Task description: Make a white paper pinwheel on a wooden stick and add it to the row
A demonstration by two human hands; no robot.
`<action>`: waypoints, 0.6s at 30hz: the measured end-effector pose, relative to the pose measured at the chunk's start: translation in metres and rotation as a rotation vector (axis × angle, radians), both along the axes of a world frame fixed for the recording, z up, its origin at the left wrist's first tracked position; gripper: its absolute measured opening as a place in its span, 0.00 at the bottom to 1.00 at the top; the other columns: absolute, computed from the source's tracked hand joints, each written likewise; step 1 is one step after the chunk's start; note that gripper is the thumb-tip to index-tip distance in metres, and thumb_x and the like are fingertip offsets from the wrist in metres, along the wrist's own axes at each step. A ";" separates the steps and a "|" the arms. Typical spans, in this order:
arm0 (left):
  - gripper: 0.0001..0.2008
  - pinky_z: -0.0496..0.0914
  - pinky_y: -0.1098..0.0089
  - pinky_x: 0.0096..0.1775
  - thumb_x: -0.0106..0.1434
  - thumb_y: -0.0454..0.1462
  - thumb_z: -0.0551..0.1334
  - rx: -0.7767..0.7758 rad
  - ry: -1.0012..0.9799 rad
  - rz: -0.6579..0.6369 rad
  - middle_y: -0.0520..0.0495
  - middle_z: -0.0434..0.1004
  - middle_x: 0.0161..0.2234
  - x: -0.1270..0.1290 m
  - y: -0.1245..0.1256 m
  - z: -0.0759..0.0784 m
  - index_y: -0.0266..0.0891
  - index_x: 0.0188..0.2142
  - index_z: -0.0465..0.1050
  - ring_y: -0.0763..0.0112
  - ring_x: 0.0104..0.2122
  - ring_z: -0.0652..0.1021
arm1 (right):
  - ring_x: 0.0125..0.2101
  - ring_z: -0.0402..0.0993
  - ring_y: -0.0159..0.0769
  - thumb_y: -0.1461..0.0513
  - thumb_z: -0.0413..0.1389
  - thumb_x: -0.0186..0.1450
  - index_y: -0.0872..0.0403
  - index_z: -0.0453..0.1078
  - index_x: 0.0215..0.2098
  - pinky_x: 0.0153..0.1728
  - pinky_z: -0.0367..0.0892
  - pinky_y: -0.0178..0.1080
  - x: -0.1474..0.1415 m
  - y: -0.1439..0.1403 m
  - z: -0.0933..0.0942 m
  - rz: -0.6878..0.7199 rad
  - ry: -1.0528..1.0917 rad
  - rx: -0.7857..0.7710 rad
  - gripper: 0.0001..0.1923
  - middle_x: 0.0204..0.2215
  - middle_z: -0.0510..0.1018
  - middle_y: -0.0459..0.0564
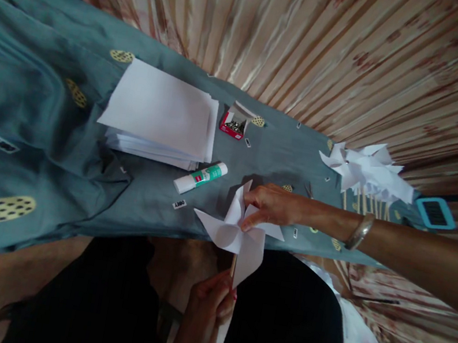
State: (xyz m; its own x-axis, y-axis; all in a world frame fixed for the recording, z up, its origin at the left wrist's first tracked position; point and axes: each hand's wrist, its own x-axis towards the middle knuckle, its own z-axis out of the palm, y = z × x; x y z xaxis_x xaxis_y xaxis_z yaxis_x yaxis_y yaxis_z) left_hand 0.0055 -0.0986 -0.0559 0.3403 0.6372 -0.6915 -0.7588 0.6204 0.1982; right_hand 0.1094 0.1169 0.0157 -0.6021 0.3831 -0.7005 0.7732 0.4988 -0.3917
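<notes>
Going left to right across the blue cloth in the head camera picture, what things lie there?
Stack of white paper → glue stick → red box of pins → paper pinwheel in the hands → pile of finished pinwheels → blue device.

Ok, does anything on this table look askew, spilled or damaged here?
Nothing spilled or damaged. The grey-blue patterned cloth is rumpled and hangs unevenly at the near left edge, and the small red cardboard box of metal pins sits open. The right hand presses the white paper pinwheel; the left hand grips its wooden stick.
</notes>
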 end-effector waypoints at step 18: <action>0.15 0.44 0.75 0.20 0.50 0.44 0.68 0.036 0.036 0.027 0.55 0.60 0.20 0.001 -0.003 -0.002 0.33 0.25 0.72 0.85 0.17 0.52 | 0.25 0.67 0.30 0.54 0.63 0.55 0.55 0.76 0.32 0.27 0.56 0.33 0.002 -0.001 -0.001 -0.048 0.032 -0.005 0.13 0.23 0.74 0.43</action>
